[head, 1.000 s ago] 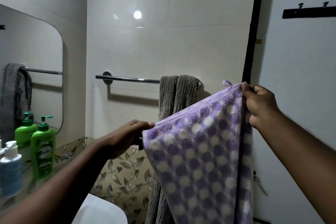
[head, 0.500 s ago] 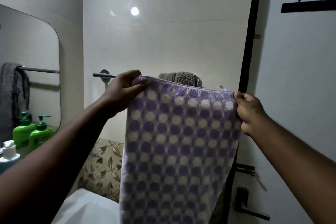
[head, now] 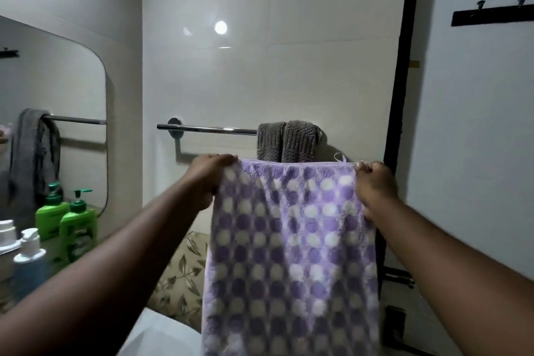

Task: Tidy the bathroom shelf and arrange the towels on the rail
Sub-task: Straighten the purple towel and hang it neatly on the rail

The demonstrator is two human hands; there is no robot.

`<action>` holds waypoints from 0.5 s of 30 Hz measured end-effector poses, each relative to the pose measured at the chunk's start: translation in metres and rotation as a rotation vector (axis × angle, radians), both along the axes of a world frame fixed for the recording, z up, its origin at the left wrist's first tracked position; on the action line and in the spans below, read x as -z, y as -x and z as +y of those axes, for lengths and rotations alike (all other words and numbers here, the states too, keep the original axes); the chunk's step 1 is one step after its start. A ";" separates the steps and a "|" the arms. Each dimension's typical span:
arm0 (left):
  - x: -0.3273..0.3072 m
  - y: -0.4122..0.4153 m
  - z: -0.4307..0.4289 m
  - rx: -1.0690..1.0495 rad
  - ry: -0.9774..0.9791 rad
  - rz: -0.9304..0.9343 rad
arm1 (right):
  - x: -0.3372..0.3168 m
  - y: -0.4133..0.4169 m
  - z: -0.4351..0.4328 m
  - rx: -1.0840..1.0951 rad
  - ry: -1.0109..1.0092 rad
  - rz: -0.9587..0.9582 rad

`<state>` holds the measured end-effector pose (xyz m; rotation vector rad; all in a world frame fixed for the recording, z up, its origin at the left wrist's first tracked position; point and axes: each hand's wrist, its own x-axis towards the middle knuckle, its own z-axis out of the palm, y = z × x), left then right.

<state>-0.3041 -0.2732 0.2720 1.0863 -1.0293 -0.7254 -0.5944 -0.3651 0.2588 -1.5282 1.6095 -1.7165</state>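
Note:
A purple towel with white dots (head: 291,240) hangs spread flat in front of me, its top edge level and held a little below the chrome rail (head: 213,129). My left hand (head: 206,179) grips its top left corner and my right hand (head: 374,185) grips its top right corner, beside a small hanging loop. A grey ribbed towel (head: 287,140) is draped bunched over the right end of the rail, partly hidden behind the purple towel. The left stretch of the rail is bare.
On the shelf at the left stand two green pump bottles (head: 78,228), a blue pump bottle (head: 29,263) and a white item, below a mirror (head: 52,113). A black door frame (head: 403,89) and a hook rack (head: 491,17) are at the right. A white fixture (head: 161,338) sits below.
The towel's top edge went from slanted to level as my left hand rose to the right hand's height. Since half a second ago both hands sit lower relative to the rail.

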 end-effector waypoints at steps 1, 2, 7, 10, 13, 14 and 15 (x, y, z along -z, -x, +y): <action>0.002 0.010 -0.002 0.007 -0.001 0.054 | 0.001 -0.008 0.003 0.041 0.015 0.014; 0.003 0.019 -0.003 0.050 0.028 0.091 | 0.002 -0.016 0.008 0.062 0.054 0.022; 0.000 0.078 0.016 0.274 0.138 0.023 | -0.005 -0.065 0.057 -0.010 0.349 0.131; -0.009 0.100 0.028 0.184 0.183 -0.182 | -0.010 -0.077 0.082 -0.080 0.473 0.181; -0.017 0.101 0.039 0.174 0.195 -0.248 | -0.010 -0.071 0.087 -0.161 0.479 0.175; -0.019 0.101 0.042 0.203 0.189 -0.235 | -0.010 -0.068 0.089 -0.258 0.457 0.129; -0.022 0.102 0.045 0.219 0.191 -0.220 | -0.009 -0.067 0.091 -0.386 0.426 0.069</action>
